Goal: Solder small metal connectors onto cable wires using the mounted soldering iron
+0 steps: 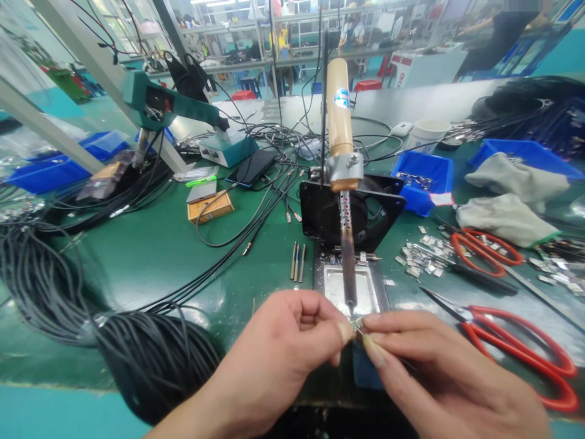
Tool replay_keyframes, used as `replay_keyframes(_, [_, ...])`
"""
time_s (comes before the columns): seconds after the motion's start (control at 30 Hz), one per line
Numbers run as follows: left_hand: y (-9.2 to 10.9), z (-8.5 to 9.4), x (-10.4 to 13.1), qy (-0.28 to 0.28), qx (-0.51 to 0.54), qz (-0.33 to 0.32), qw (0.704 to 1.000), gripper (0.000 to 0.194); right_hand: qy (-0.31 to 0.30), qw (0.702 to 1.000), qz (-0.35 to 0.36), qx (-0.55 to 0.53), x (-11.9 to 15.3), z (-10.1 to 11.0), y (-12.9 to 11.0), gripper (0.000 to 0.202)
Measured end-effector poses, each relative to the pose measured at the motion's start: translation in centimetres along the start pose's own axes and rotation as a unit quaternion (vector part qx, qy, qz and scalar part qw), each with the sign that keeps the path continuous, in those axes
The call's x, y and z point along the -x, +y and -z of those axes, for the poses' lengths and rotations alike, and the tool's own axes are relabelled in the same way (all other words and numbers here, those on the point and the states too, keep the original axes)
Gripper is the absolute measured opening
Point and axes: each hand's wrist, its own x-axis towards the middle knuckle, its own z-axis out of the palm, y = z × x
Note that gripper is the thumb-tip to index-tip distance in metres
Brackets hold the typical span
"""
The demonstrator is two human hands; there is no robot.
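Note:
My left hand (297, 335) is closed in a pinch, with thumb and forefinger at a small metal connector (358, 324). From the other side, the fingertips of my right hand (425, 360) pinch the same piece; its fine details are too small to make out. Just above it is the tip of a soldering iron (349, 268), which points down from a clamp (342, 167) around its wooden handle. Behind the fingers lies a shallow metal tray (328, 286), partly hidden by the iron and my hands.
A black fan (315, 210) stands behind the iron. Red-handled scissors (525, 341) and loose metal connectors (423, 259) lie at right, near a blue bin (445, 174). A bundle of black cables (155, 360) lies at left. A wooden box (214, 208) sits farther back.

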Motion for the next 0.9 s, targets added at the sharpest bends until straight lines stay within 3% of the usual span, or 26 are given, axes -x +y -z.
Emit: replay_keyframes(0.9, [-0.27,0.17,0.52,0.002,-0.008,-0.006,1.000,0.018,0.014,0.999,0.042,0.015,0.52,-0.34,0.59,0.021])
